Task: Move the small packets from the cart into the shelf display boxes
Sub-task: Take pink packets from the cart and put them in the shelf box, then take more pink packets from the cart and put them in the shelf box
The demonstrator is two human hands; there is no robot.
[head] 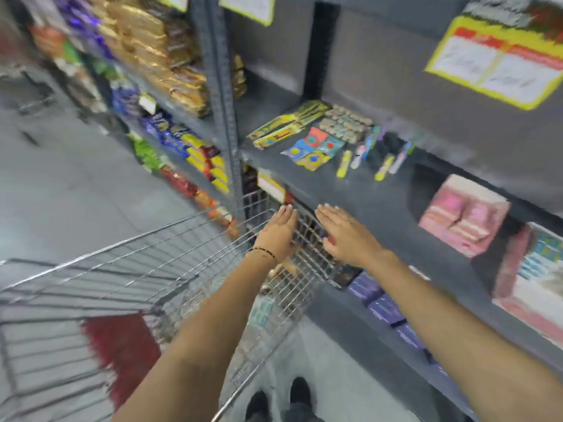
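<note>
A wire shopping cart point(128, 263) fills the lower left, its far corner against the grey shelf unit point(359, 196). My left hand point(278, 231) reaches over the cart's far end, fingers straight and together, holding nothing. My right hand point(344, 231) hovers flat just to its right, over the cart's rim beside the shelf edge, also holding nothing. Small packets point(262, 312) show blurred through the cart's mesh. On the shelf lie colourful flat packets point(310, 147) and a pink display box point(463, 214). The frame is motion-blurred.
A red item point(122, 348) lies in the cart. Purple boxes point(384, 306) line the lower shelf. To the left, shelves hold snack bags point(170, 65). A yellow-framed price sign point(499, 59) hangs upper right. My shoes point(283, 400) stand on the grey floor.
</note>
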